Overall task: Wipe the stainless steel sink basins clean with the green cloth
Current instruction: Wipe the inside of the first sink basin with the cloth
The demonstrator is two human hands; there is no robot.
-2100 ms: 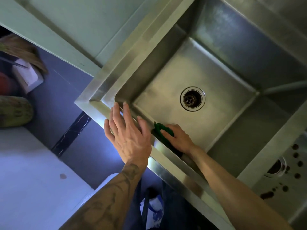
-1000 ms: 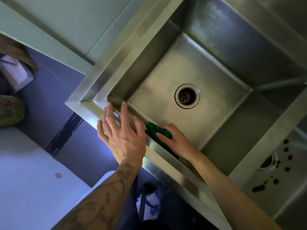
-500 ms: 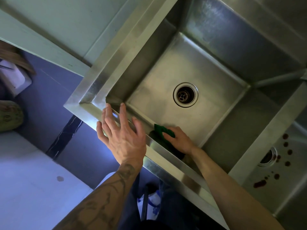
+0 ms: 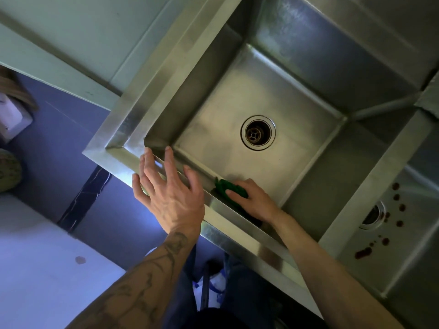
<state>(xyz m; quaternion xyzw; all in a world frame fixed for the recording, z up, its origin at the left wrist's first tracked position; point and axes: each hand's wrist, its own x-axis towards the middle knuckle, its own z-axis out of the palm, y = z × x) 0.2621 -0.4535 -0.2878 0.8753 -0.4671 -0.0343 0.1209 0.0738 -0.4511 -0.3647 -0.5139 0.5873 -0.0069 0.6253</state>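
green cloth [image 4: 230, 187] rubbed slightly sideways, right hand [image 4: 253, 202] with it

Brushed steel basin [image 4: 221, 108], dull sheen, streaky at 1 o'clock; the rim [image 4: 229, 231] gleams brighter. Glossy metal drain [image 4: 258, 133] ring. At 6 o'clock, the cloth [image 4: 226, 186] is matt, rough fabric.

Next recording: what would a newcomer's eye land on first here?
The bright green cloth, which the right hand holds against the near wall of the large basin. Next, the left hand, spread on the front rim. At the right edge, dark red spots dot the neighbouring basin.
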